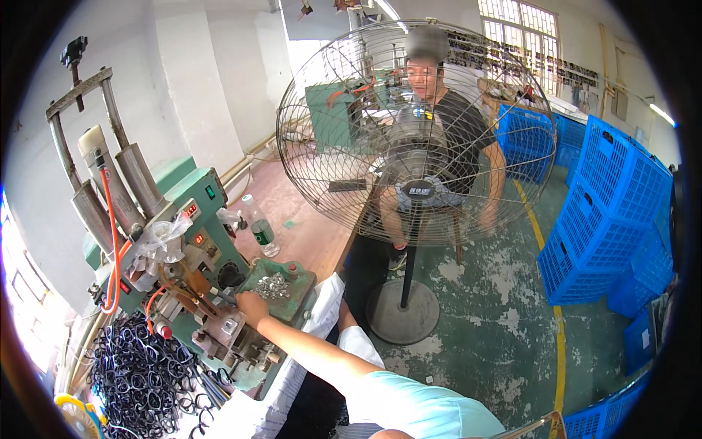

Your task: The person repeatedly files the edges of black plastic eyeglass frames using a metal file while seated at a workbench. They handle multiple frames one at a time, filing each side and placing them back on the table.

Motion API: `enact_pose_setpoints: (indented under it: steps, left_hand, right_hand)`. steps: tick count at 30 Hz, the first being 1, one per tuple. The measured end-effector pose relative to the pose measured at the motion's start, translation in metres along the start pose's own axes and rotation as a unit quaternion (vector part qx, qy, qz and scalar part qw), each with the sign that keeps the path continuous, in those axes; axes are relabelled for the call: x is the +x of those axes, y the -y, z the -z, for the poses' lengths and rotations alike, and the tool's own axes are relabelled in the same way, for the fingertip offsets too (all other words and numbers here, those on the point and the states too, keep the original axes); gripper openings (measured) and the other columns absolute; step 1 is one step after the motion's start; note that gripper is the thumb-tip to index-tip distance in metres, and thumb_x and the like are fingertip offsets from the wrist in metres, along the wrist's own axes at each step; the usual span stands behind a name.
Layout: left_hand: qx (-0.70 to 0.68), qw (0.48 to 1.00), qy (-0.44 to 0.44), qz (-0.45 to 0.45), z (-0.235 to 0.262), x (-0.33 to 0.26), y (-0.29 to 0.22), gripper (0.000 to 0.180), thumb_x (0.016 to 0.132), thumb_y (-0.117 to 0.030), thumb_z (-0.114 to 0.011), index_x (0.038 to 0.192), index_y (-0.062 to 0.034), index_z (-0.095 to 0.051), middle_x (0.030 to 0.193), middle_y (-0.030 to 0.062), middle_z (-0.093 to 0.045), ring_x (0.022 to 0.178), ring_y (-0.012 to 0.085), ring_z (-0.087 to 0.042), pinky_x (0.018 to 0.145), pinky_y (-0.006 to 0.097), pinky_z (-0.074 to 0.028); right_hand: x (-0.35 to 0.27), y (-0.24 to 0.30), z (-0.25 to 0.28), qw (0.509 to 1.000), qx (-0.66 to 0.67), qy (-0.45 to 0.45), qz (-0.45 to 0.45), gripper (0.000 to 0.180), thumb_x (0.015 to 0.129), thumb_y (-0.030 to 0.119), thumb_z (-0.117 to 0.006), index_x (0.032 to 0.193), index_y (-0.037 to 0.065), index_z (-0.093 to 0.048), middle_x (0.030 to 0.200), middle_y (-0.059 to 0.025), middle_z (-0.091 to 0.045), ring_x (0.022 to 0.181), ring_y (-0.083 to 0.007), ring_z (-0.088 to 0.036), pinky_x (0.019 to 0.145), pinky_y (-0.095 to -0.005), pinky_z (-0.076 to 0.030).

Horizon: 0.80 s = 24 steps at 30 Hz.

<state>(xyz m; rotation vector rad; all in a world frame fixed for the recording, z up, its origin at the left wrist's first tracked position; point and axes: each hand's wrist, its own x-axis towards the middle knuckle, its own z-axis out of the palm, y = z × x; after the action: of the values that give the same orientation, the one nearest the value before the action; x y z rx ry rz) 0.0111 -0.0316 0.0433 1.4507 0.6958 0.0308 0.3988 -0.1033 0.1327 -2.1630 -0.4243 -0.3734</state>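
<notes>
My right hand (252, 308) reaches across to the green bench machine (191, 219), its fingers bent together beside the metal tooling block (228, 325). A short dark rod-like piece (225, 295) shows at the fingertips; its kind is too small to tell. Just beyond the hand lies a heap of small silvery metal parts (272, 285) on a green tray (306, 280). My left hand is not in view. Left of the tooling, a large pile of black ring-shaped parts (142, 366) lies next to the machine.
A clear bottle with a green label (262, 230) stands on the table (311, 238). A big stand fan (418, 190) is in front, with another person (468, 132) seated behind it. Blue crates (599, 212) are stacked at right. White cloth (281, 391) covers the near edge.
</notes>
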Motion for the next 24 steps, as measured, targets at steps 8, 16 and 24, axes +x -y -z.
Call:
enact_pose_setpoints:
  steps: [8,16,24]
  left_hand:
    - [-0.007,1.0,-0.005,-0.005,0.003,-0.005,-0.002,0.017,0.098,-0.019,-0.053,0.091,-0.0042,-0.058,0.068,0.0022,-0.056,0.048,0.0068,-0.044,0.043,0.022,-0.035]
    - [-0.02,1.0,-0.006,-0.017,0.008,-0.012,-0.004,0.016,0.098,-0.018,-0.054,0.093,-0.0037,-0.058,0.067,0.0021,-0.055,0.048,0.0067,-0.043,0.043,0.022,-0.035]
    - [-0.049,0.998,0.003,-0.04,0.018,-0.017,-0.003,0.015,0.097,-0.018,-0.054,0.094,-0.0033,-0.057,0.067,0.002,-0.055,0.048,0.0066,-0.043,0.043,0.022,-0.035]
  right_hand:
    - [0.013,-0.01,0.003,0.988,-0.004,0.154,0.01,0.026,0.077,0.03,-0.062,0.09,0.009,-0.072,0.09,-0.0206,-0.068,0.087,-0.0397,-0.065,0.076,-0.0484,-0.052]
    - [0.006,-0.008,0.026,0.982,0.036,0.179,-0.044,0.029,0.077,0.026,-0.064,0.1,0.011,-0.072,0.097,-0.0202,-0.067,0.096,-0.0375,-0.063,0.084,-0.0451,-0.05]
    - [-0.066,-0.02,0.077,0.999,0.04,-0.003,0.025,0.027,0.083,0.024,-0.062,0.107,0.012,-0.067,0.093,-0.0183,-0.068,0.092,-0.0383,-0.063,0.079,-0.0459,-0.05]
